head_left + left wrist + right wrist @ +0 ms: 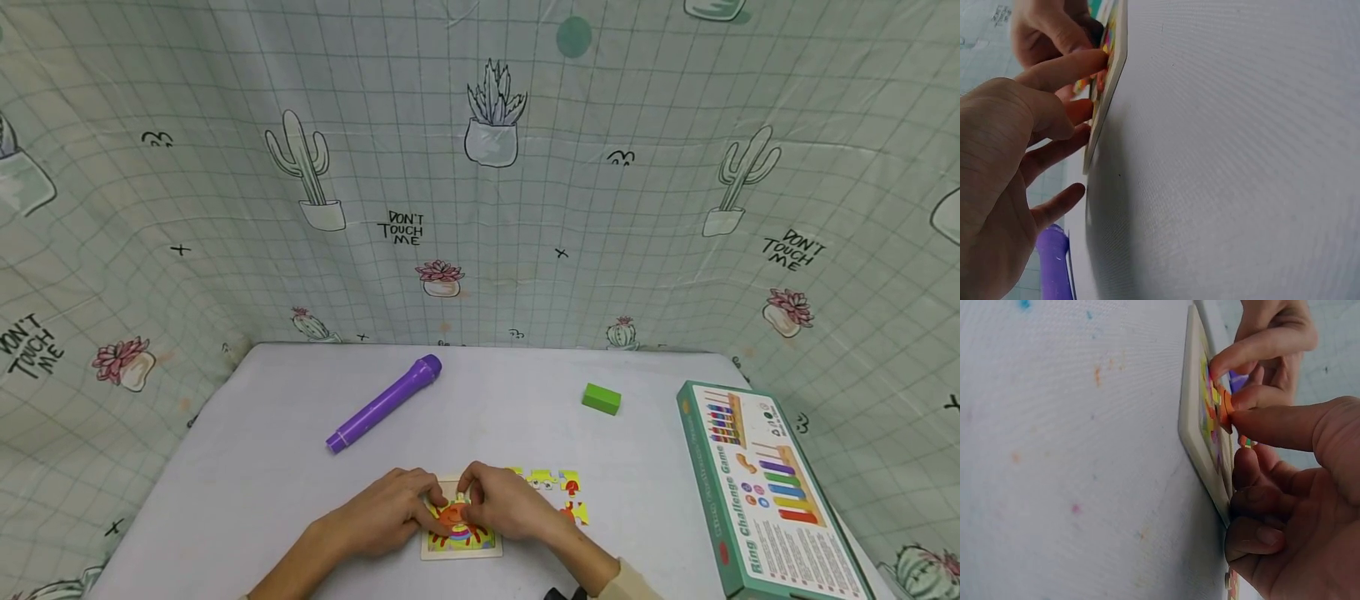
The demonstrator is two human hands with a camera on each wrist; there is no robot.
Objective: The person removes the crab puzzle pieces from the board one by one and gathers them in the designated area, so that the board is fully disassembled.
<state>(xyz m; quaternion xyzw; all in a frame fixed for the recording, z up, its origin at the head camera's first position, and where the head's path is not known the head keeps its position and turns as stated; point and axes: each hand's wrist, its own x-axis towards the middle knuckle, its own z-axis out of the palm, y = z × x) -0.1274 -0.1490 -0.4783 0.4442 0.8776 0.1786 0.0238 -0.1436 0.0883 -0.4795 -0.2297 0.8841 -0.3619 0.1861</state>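
Note:
A wooden jigsaw board [461, 555] with a pale frame and a colourful crab picture lies on the table between both hands. My right hand [510, 504] pinches an orange puzzle piece [1227, 411] between thumb and fingers at the upper part of the picture. In the right wrist view that piece is tilted up from the board. My left hand [386, 512] reaches in from the other side, its fairly straight fingers touching the board and its thumb pressing on the picture. Fingers hide part of the picture. Loose yellow-and-red puzzle pieces [570, 482] lie just beyond the right hand.
A purple microphone-shaped stick [384, 405] lies behind the left hand. Farther back on the right is a green block [602, 398]. A Ring Challenge Game box [772, 492] occupies the right side of the white table [247, 467]. Something black [555, 594] shows at the bottom edge.

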